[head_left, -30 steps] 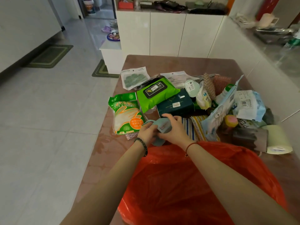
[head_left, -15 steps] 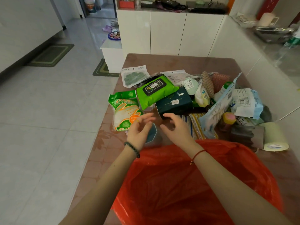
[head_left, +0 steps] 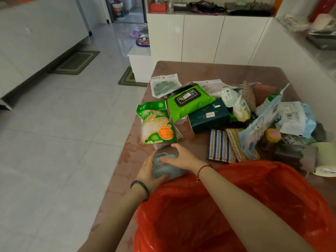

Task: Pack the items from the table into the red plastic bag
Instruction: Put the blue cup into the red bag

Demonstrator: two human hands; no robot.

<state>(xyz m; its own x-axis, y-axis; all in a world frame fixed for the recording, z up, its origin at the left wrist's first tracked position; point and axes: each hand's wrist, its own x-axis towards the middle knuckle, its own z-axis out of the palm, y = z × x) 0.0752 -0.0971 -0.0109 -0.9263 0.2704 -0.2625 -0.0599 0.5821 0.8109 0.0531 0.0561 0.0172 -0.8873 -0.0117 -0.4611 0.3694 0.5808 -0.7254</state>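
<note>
Currently: both grips are on one pale blue item (head_left: 162, 167), lower centre-left of the frame. It sits low over the table (head_left: 200, 72), near the table's left edge and just beyond the rim of the red plastic bag (head_left: 236, 211). I cannot tell whether it rests on the table or is lifted clear.

Left grip (head_left: 147, 172): curled round the item's left side, thumb tucked at its near edge. Holding. A ring shows on one finger and a dark bead bracelet on the wrist.

Right grip (head_left: 182, 158): laid over the item's right and top, thumb across its face. The fingers are fairly straight and reach past it toward the upper left, touching rather than wrapping. A red cord is on the wrist.

The bag fills the lower right of the frame, mouth open toward the camera, with both forearms crossing above it.

Other items on the table:
- green glove pack (head_left: 156, 124), just above the grips
- green wipes pack (head_left: 189, 103), leaning on a dark teal box (head_left: 209, 116)
- striped cloth (head_left: 218, 147), right of the grips
- pale roll (head_left: 325, 160), at the right edge
</note>
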